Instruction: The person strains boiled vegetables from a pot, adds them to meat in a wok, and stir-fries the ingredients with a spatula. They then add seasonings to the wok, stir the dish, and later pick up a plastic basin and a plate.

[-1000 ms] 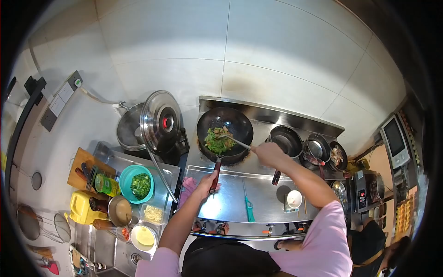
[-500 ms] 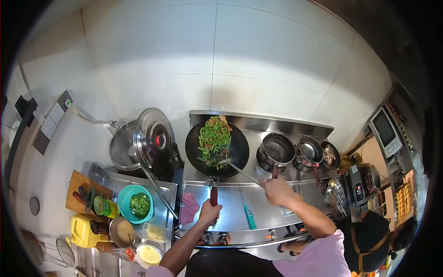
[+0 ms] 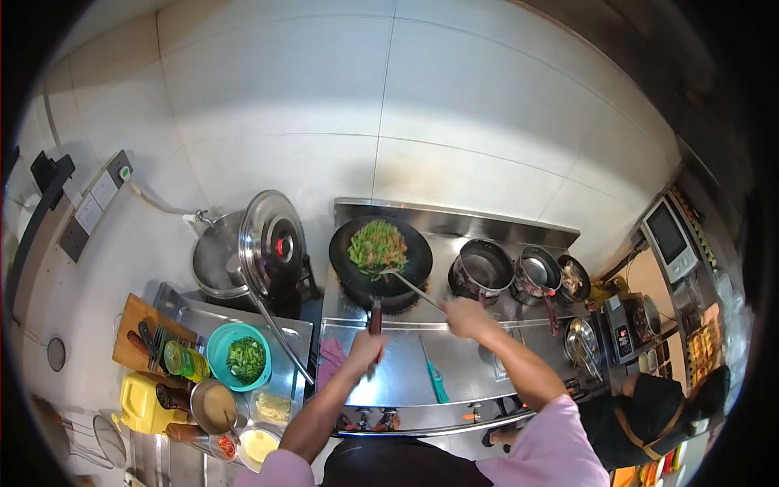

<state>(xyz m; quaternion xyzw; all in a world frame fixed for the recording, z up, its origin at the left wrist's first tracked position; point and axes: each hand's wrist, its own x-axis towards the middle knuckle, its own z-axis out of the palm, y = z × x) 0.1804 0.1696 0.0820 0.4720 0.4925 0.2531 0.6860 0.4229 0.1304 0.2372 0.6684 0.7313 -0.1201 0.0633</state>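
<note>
My left hand [image 3: 369, 351] is closed around the dark red handle [image 3: 375, 316] of a black wok [image 3: 419, 258]. The wok is tilted, its near outer wall showing above the stove. Cut green beans [image 3: 379, 246] with brownish bits lie heaped in the middle of it. In my right hand [image 3: 471, 320] is the long handle of a metal spatula [image 3: 418, 292], its head at the near edge of the beans. Between my hands, a teal-handled lighter [image 3: 438, 381] lies on the steel counter, and a pink cloth [image 3: 330, 357] is left of my left hand.
Several dark pans, among them a saucepan [image 3: 484, 264], stand right of the wok. At left is a steaming pot [image 3: 215, 280] with a tilted lid [image 3: 280, 231]. A turquoise bowl [image 3: 217, 353] of chopped greens sits below it. Another person [image 3: 641, 422] is at lower right.
The beans, spread in a long stream up the wok before, are now gathered in a rounder heap. The wok's near side has tipped up. My right hand has moved slightly left and up.
</note>
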